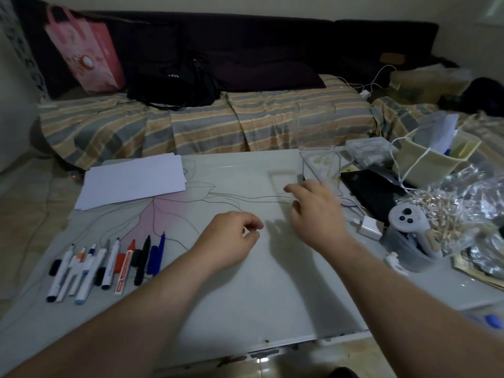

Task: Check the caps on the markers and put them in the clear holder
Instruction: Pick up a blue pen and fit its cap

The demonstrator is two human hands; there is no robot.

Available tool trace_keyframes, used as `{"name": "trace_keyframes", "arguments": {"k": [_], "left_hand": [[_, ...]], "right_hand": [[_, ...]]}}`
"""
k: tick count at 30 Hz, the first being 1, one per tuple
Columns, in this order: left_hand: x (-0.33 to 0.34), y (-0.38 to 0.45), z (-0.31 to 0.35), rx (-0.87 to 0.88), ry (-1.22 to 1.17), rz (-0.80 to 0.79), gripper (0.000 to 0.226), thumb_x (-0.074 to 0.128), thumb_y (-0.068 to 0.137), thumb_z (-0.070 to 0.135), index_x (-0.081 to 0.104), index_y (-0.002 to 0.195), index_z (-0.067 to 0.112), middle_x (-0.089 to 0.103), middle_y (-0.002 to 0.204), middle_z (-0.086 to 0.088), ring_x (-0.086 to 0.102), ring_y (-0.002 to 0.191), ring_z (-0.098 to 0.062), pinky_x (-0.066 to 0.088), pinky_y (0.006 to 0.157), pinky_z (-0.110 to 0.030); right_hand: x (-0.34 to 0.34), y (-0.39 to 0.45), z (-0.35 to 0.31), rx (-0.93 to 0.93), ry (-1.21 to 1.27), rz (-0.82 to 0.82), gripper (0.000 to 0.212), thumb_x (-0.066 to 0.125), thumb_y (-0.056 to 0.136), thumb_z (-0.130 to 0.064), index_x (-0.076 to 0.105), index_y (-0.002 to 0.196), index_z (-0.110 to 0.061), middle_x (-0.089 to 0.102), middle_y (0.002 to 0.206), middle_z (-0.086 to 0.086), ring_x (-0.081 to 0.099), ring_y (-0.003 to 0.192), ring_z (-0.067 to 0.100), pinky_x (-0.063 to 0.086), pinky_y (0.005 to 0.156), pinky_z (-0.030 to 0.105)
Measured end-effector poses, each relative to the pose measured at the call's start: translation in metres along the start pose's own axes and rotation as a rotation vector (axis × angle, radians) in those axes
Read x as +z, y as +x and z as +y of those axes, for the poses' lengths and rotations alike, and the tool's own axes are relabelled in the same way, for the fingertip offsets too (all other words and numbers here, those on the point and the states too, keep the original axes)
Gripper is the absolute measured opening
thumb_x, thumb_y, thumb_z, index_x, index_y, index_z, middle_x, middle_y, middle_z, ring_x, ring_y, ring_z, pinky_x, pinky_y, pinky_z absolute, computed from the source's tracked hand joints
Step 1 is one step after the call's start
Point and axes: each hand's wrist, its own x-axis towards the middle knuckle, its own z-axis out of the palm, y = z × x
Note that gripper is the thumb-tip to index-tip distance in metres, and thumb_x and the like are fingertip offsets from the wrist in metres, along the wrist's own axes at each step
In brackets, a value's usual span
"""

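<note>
1. At my far left, the markers (109,264) lie side by side in a row on the table (272,296), caps mixed up and down.
2. My left hand (231,238) hovers mid-table, fingers loosely curled, thumb and forefinger nearly meeting on nothing I can see.
3. My right hand (316,208) reaches toward the clear holder (320,156), fingers bent around a dark marker tip (300,178); blur hides the exact grip.
4. The clear holder stands upright at the table's far edge.
</note>
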Motion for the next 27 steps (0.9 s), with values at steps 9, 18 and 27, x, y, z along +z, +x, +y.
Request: {"name": "trace_keyframes", "arguments": {"k": [9,18,27], "left_hand": [[-0.084,-0.023,-0.119,-0.419,0.187,0.113,0.022,0.064,0.093,0.024,0.076,0.111,0.03,0.071,0.12,0.005,0.064,0.108,-0.018,0.047,0.091,-0.026],[-0.084,-0.041,-0.156,-0.428,0.34,0.005,0.032,0.068,0.089,0.024,0.073,0.12,0.029,0.074,0.116,0.002,0.067,0.101,-0.018,0.054,0.092,-0.033],[-0.069,-0.035,-0.154,-0.324,0.437,-0.07,0.033,0.07,0.084,0.028,0.071,0.117,0.032,0.069,0.104,0.007,0.064,0.096,-0.016,0.051,0.082,-0.026]], "right_hand": [[0.065,-0.028,-0.136,-0.267,0.217,-0.524,0.037,0.046,0.095,-0.026,0.064,0.126,-0.026,0.056,0.13,0.001,0.048,0.121,0.029,0.05,0.095,0.046],[0.105,-0.05,-0.207,-0.432,0.186,-0.753,0.034,0.047,0.097,-0.036,0.057,0.129,-0.033,0.049,0.122,0.006,0.046,0.111,0.031,0.048,0.084,0.046],[0.106,-0.048,-0.185,-0.327,0.109,-0.748,0.034,0.046,0.101,-0.031,0.059,0.128,-0.016,0.051,0.122,0.014,0.054,0.11,0.039,0.05,0.087,0.047]]}}
